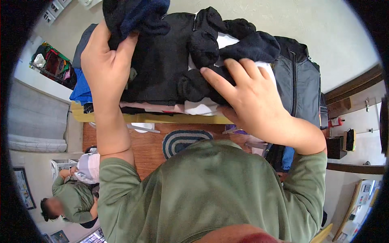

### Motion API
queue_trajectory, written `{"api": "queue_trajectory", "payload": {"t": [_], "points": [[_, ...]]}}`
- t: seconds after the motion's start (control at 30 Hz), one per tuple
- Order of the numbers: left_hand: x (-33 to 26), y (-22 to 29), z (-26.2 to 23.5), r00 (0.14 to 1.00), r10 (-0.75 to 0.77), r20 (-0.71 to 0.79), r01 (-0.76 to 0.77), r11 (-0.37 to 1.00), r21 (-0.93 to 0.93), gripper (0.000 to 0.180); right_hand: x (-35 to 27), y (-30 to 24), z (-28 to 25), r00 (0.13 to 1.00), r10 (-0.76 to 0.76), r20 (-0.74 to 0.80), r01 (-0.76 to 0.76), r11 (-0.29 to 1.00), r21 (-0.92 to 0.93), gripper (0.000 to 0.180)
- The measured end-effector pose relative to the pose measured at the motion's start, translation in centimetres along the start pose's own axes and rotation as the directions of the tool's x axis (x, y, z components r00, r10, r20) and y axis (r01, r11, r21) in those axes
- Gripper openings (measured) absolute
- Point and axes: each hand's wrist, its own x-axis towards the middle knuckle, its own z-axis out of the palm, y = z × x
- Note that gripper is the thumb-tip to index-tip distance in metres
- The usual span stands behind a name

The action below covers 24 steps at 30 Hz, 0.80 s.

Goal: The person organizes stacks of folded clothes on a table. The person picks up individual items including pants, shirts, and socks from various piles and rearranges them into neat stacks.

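Left hand [106, 60] clenches dark sock bundle [135, 16], lifted above folded black garment [160, 60] on clothes stack. Right hand [247, 95], fingers spread, presses rolled black socks [202, 48] flat, steadying pile atop yellow shelf edge [162, 118].

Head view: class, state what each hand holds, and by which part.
Left hand grips dark bunched socks at their lower end. Right hand presses black socks; grip unclear.
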Motion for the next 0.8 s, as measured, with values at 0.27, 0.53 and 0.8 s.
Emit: {"api": "queue_trajectory", "payload": {"t": [0.27, 0.53, 0.8], "points": [[0.6, 0.4, 0.1, 0.998, 0.055, 0.033, -0.057, 0.997, 0.045, 0.033, -0.8, 2.1, 0.2, 0.923, -0.273, -0.271, 0.371, 0.816, 0.443, 0.057], [0.4, -0.2, -0.1, 0.997, -0.065, 0.048, 0.070, 0.989, -0.129, 0.034, 4.3, 4.1, -4.5, 0.663, 0.741, 0.105, -0.314, 0.148, 0.938, 0.048], [0.5, 0.9, 0.1, 0.999, -0.009, 0.033, 0.008, 0.999, 0.036, 0.033, 2.4, 5.8, -0.1, 0.918, 0.277, -0.285, -0.216, 0.950, 0.227, 0.049]]}}
